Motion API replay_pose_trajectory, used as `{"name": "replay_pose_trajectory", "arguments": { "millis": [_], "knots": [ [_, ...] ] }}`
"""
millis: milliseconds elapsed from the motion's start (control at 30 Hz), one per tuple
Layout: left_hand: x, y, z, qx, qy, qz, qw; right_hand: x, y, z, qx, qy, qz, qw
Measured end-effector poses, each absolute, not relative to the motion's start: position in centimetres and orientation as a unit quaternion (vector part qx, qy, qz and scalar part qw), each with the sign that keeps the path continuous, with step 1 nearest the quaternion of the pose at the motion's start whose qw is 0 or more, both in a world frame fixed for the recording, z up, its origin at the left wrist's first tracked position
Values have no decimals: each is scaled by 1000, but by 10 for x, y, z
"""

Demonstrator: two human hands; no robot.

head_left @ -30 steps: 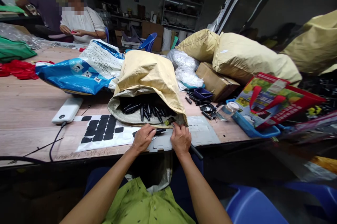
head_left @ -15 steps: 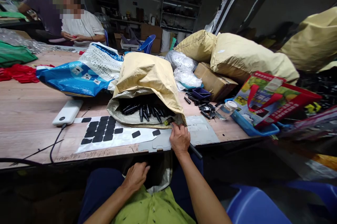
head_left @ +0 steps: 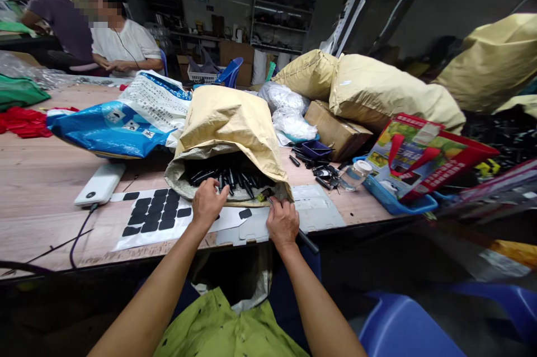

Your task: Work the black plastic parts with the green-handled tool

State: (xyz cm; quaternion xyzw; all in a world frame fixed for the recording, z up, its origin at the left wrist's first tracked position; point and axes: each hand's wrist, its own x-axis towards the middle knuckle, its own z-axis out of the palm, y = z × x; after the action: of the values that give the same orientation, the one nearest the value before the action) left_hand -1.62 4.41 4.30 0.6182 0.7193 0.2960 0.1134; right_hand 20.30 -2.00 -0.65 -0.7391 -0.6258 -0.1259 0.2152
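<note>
Slim black pieces [head_left: 249, 184] lie heaped — inside a yellow, open-mouthed sack [head_left: 230, 116].

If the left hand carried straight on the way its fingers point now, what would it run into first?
Most likely the black pen-shaped pieces in the mouth of the tan sack; the left hand's fingertips may already touch them, as depth is unclear.

Before us on table [head_left: 33, 178], sack [head_left: 230, 116] with pen-like pieces [head_left: 248, 183] in its mouth; to our left, sticker sheet [head_left: 153, 212], then power bank [head_left: 99, 183]; to our right, jar [head_left: 353, 178], then tray [head_left: 384, 198] with shopping bag [head_left: 422, 161] in it; carton [head_left: 338, 130] behind jar
</note>
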Motion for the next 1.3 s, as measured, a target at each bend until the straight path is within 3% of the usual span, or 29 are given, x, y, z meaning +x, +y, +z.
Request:
{"name": "replay_pose_trajectory", "arguments": {
  "millis": [200, 400, 533, 800, 1067, 1300],
  "knots": [
    [-30, 85, 31, 580, 775, 175, 183, 202, -20, -7, -743, -622, -118, 217],
    [-27, 40, 24, 701, 620, 315, 158, 201, -22, -4, -743, -623, -105, 219],
    [-7, 6, 9, 786, 503, 302, 194, 201, -22, -3, -740, -625, -103, 224],
    [0, 4, -11, 783, 508, 305, 189, 206, -22, 5, -740, -626, -49, 240],
    [1, 4, -9, 763, 521, 312, 223, 198, -48, 32, -657, -651, 93, 369],
    [0, 5, -10, 757, 526, 310, 233, 186, -64, 34, -645, -684, 79, 333]
  ]
}}
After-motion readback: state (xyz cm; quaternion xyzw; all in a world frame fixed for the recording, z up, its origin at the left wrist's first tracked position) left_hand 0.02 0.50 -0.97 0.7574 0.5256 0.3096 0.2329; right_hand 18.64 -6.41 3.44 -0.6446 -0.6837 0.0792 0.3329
